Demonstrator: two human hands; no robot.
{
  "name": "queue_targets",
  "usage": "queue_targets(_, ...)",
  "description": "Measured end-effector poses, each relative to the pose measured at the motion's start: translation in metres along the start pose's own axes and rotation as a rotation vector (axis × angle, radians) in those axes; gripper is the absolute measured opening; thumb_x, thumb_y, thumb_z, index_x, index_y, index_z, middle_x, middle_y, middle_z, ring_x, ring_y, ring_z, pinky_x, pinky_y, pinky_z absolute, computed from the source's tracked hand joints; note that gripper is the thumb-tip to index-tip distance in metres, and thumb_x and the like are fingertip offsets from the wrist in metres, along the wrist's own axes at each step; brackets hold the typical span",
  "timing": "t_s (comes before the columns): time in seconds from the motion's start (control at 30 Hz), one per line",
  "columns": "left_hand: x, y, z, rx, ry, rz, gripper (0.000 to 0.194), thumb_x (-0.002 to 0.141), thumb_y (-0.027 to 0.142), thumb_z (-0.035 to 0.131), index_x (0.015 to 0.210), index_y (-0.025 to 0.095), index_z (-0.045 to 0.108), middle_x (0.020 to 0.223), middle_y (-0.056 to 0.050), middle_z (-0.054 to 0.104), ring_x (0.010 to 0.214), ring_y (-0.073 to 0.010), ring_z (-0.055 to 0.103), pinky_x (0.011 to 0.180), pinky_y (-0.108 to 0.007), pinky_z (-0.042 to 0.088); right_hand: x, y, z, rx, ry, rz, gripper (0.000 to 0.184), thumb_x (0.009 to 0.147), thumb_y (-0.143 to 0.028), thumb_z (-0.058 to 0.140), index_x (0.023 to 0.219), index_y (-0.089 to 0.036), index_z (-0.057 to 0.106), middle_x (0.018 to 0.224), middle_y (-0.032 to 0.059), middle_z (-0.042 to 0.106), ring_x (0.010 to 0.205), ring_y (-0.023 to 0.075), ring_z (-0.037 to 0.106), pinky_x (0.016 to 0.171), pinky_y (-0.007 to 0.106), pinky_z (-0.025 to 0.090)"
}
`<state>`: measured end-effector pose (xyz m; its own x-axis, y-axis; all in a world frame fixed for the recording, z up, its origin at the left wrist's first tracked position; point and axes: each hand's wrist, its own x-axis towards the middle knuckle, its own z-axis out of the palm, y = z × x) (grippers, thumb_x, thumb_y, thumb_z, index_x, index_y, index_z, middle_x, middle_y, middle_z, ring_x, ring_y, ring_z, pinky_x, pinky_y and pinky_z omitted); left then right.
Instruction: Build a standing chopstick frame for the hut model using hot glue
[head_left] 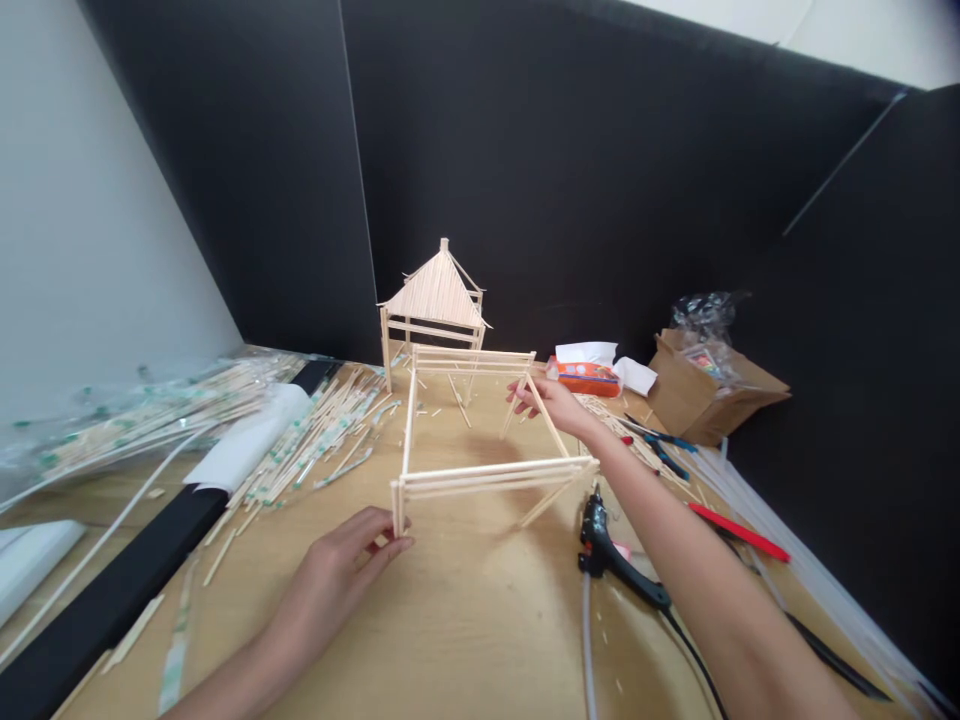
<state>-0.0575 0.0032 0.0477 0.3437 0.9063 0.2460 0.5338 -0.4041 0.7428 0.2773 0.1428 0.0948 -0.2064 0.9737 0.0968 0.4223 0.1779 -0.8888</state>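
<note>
A rectangular frame of thin wooden sticks (495, 476) stands in the middle of the table, its legs at the corners. With fingers closed, my left hand (360, 555) grips the front left leg near its lower end. At the far right corner my right hand (544, 400) pinches another leg just below the top bars. The front right leg slants inward. Behind the frame stands a small stick hut (431, 295) with a pitched roof of sticks laid side by side. Under my right forearm lies a black glue gun (600, 545), its nozzle pointing toward the frame.
Loose sticks (322, 430) and plastic-wrapped bundles (150, 420) cover the left side. At the back right are a tissue pack (589, 375) and a brown paper bag (694, 400). Clear glue sticks (810, 570), a red tool (739, 530) and blue-handled pliers (664, 455) lie on the right. Black panels (562, 170) wall the table.
</note>
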Motion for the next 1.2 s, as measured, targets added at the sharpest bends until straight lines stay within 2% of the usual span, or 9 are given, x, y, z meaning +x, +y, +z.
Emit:
queue_targets(0.37,-0.006,0.011,0.020,-0.027,-0.130,-0.026,0.021,0.090,0.040,0.053,0.086,0.022,0.062,0.080,0.000,0.065,0.070,-0.0133,0.063,0.066,-0.022,0.048,0.026,0.012,0.006,0.035,-0.067,-0.043,0.021,0.089,-0.035,0.058,0.095,-0.016,0.064,0.096,0.0080,0.070,0.073,0.0131,0.068,0.057,0.018,0.050)
queue_targets(0.63,-0.012,0.014,0.039,-0.044,-0.172,-0.054,0.024,0.090,0.043,0.053,0.086,0.021,0.062,0.078,-0.001,0.064,0.069,-0.0135,0.063,0.064,-0.021,0.048,0.037,0.025,0.008,0.057,-0.089,-0.054,0.026,0.089,-0.039,0.058,0.100,-0.016,0.064,0.098,0.0089,0.071,0.073,0.0132,0.069,0.055,0.018,0.050)
queue_targets(0.93,-0.020,0.009,0.053,-0.074,-0.231,-0.068,0.025,0.091,0.043,0.051,0.089,0.022,0.063,0.080,-0.001,0.064,0.070,-0.0131,0.063,0.064,-0.019,0.049,0.030,0.021,0.010,0.061,-0.084,-0.048,0.026,0.088,-0.039,0.059,0.101,-0.016,0.064,0.100,0.0088,0.071,0.074,0.0135,0.069,0.056,0.018,0.051)
queue_targets(1.2,-0.023,0.005,0.056,-0.128,-0.210,-0.090,0.021,0.087,0.041,0.058,0.091,0.023,0.066,0.087,-0.002,0.068,0.075,-0.0152,0.065,0.069,-0.021,0.051,0.022,0.016,0.013,0.044,-0.076,-0.016,0.029,0.087,-0.037,0.062,0.107,-0.017,0.064,0.102,0.0097,0.070,0.078,0.0148,0.069,0.057,0.019,0.053)
